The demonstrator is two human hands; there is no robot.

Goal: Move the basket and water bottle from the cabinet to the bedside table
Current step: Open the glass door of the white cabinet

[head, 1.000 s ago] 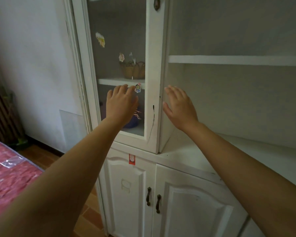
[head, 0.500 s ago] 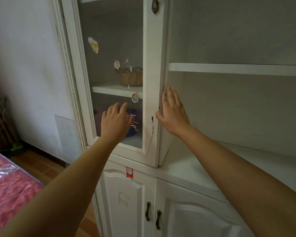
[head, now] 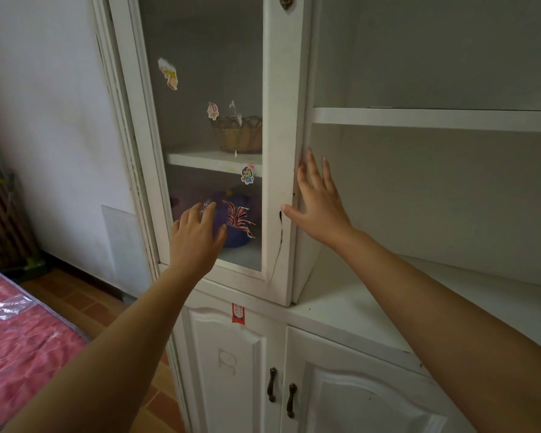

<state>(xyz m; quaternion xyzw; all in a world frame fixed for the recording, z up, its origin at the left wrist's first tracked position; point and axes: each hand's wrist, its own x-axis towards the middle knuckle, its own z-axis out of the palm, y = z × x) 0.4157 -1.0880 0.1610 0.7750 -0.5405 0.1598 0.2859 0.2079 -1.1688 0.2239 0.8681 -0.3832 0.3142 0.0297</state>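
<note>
A small woven basket (head: 238,135) stands on the middle shelf of the white cabinet, behind its shut glass door (head: 280,145). Below it, on the lower shelf, sits a rounded purple-blue object (head: 236,237), partly hidden by stickers and my hand; I cannot tell if it is the water bottle. My left hand (head: 196,237) is spread flat in front of the lower glass pane. My right hand (head: 317,206) is open, fingers resting against the right edge of the door frame. Both hands hold nothing.
To the right, the cabinet has open white shelves (head: 434,118) and a white counter (head: 388,310). Two lower doors with dark handles (head: 281,390) sit below. A bed with a pink cover (head: 16,335) is at the lower left, over a tiled floor.
My left hand has dropped lower on the glass pane. My right hand has slid up to the door's right edge. The view has moved closer to the cabinet.
</note>
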